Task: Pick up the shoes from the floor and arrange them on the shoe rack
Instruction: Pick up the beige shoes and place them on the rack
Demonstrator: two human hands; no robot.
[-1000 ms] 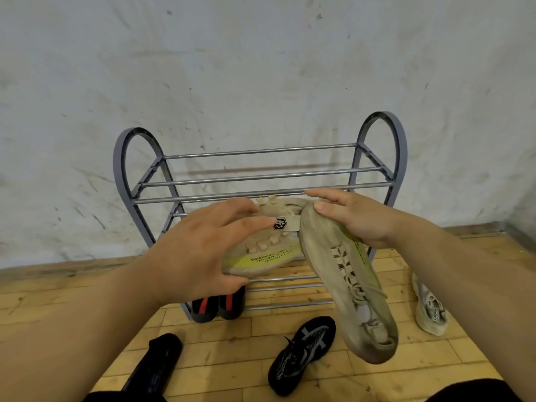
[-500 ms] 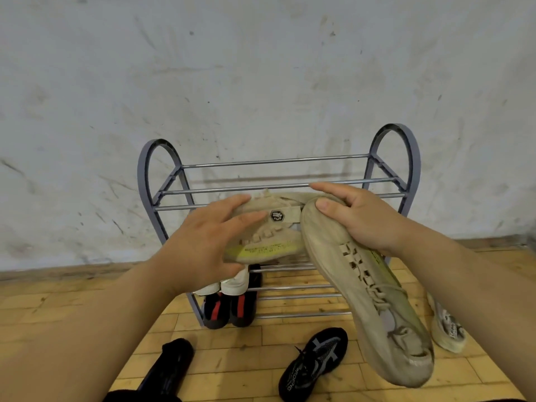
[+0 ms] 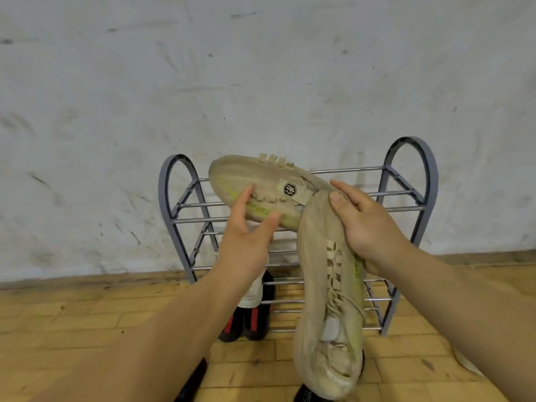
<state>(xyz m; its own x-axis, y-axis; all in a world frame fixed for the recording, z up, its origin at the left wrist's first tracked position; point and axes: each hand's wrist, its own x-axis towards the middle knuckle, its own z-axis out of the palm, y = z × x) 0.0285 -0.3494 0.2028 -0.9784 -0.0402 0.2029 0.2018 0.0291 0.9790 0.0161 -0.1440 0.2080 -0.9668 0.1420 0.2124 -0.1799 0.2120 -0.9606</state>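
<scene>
Over the top rails of the grey metal-tube shoe rack with arched ends (image 3: 412, 140), the beige knit sneaker with a lime side stripe (image 3: 261, 181) is higher than half a second ago, toe swung up and left, no longer tucked under the palm; left hand (image 3: 246, 236) has dropped from on top of it to below its side, forefinger on the laces, thumb on the sole edge, a light pinch, other fingers loose; sneaker is in the air, contact with the rails cannot be told; second beige knit sneaker (image 3: 319, 285) hangs closer to straight down than before, toe low in front of the lower tiers, heel against the first sneaker's heel tab; right hand (image 3: 371, 233) grips that heel as before, thumb pressed outside, fingers wrapped behind; whether it also holds the first sneaker's heel, cannot tell.

Around, left to right: black shoe (image 3: 193, 384) on the wooden parquet floor (image 3: 58, 329), half under the left forearm; black pair with red stripes (image 3: 246, 323) low in the rack; white pair (image 3: 255, 294) just above them, mostly covered by the left wrist; black sneaker (image 3: 304, 394) on the floor, largely hidden by the hanging toe; white shoe (image 3: 467, 364) at the right edge, behind the right forearm; scuffed white wall (image 3: 261, 82) at the back.
</scene>
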